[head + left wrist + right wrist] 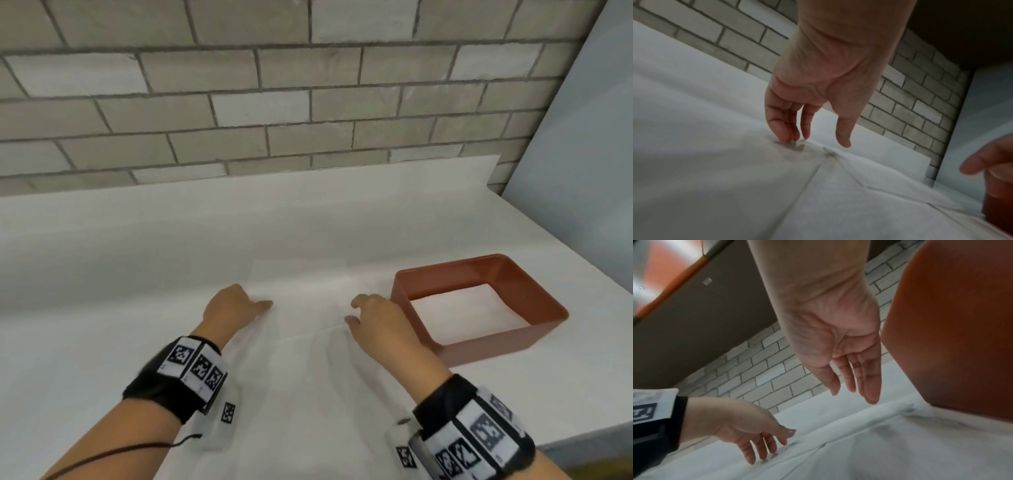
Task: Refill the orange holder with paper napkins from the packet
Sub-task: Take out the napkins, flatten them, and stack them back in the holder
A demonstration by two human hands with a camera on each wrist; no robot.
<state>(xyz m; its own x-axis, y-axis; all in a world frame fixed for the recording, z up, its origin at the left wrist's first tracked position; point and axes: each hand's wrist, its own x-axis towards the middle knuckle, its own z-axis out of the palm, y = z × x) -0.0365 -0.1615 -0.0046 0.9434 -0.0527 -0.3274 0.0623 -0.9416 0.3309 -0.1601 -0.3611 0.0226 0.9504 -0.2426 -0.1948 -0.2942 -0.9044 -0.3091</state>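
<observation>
The orange holder (486, 346) is a low square frame on the white counter at the right; white shows inside it. A flat white napkin layer (308, 363) with crossing creases lies between my hands; I cannot tell whether it is loose paper or the packet. My left hand (239, 306) touches its far left part with straight fingertips (786, 134). My right hand (371, 313) hovers open just above the napkin layer (900, 443), fingers (869, 386) relaxed, close beside the holder's wall (951, 337). Neither hand holds anything.
A grey brick wall (274, 102) rises behind the counter's raised back ledge (239, 192). A pale panel (582, 154) closes the right side. The counter's front right edge (582, 435) lies just past the holder.
</observation>
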